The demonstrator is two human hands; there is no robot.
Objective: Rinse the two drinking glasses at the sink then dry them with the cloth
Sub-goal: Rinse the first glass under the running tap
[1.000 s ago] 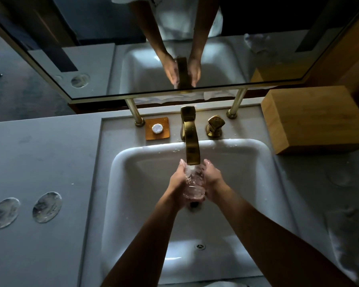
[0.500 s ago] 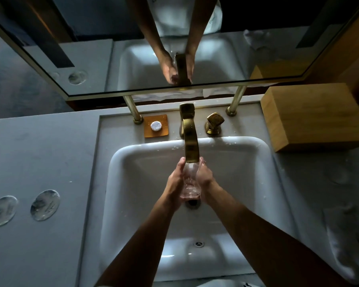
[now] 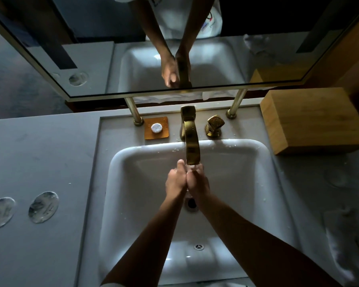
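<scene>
Left hand [image 3: 175, 181], right hand [image 3: 198, 180] clasp glass [image 3: 193, 167] under faucet [image 3: 191, 141].

Glass [image 3: 192, 167] almost wholly hidden between left hand [image 3: 175, 180] and right hand [image 3: 198, 181].

A brass-gold faucet [image 3: 192, 146] above the fingers [image 3: 180, 163], white sink [image 3: 133, 183] around them, grey counter [image 3: 39, 152] left, orange soap dish [image 3: 156, 136], light wooden box [image 3: 315, 119].
</scene>
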